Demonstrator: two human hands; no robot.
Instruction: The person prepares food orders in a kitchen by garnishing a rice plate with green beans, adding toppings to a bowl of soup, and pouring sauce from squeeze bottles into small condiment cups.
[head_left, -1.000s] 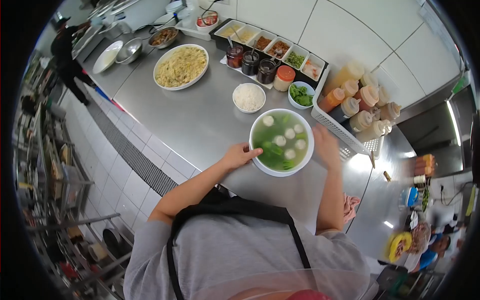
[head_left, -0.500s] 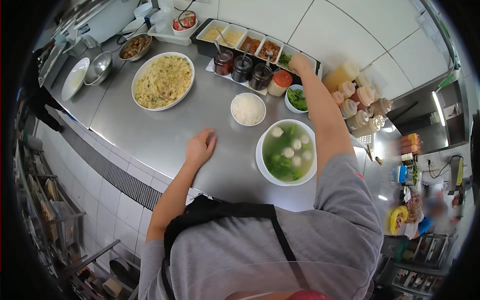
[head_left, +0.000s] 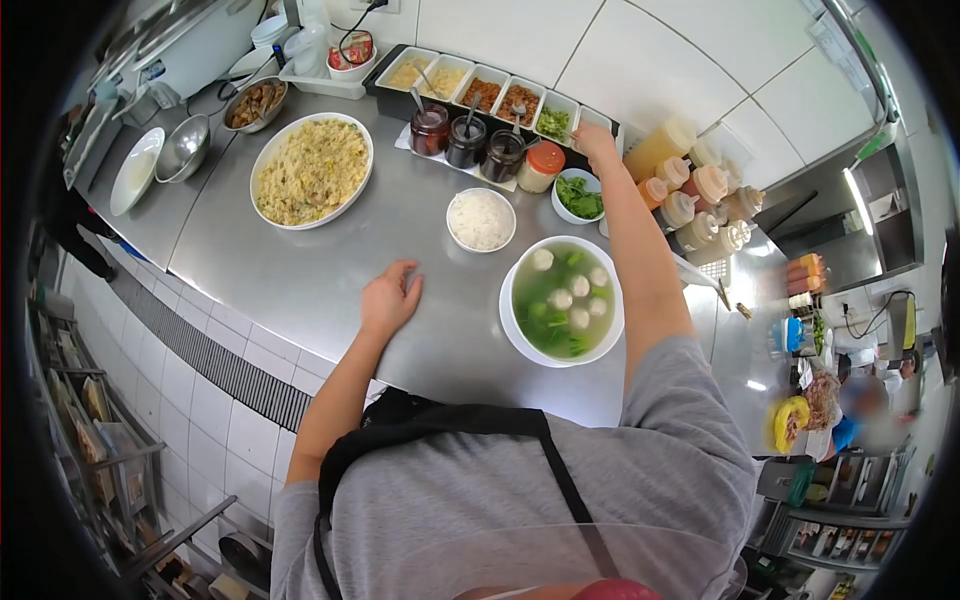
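My right hand [head_left: 596,146] reaches to the rightmost compartment of the black topping tray [head_left: 385,99], beside the chopped greens [head_left: 552,123]; its fingers are bunched, and what they hold, if anything, is hidden. My left hand [head_left: 391,300] rests on the steel table [head_left: 450,345], fingers apart and holding nothing. Between my arms stands a white bowl of green soup with meatballs [head_left: 562,300], on a white plate. Behind it are a bowl of white rice [head_left: 481,220] and a small bowl of leafy greens [head_left: 578,197].
Fried rice [head_left: 312,172] fills a large dish at the left. Sauce jars [head_left: 466,142] line the topping tray's front. Squeeze bottles [head_left: 700,205] stand in a basket at the right. A person's dark-clothed leg [head_left: 75,235] shows at the far left.
My left hand has let go of the soup bowl and moved left onto the table. My right hand has gone from beside the bowl up to the topping tray. The view has shifted.
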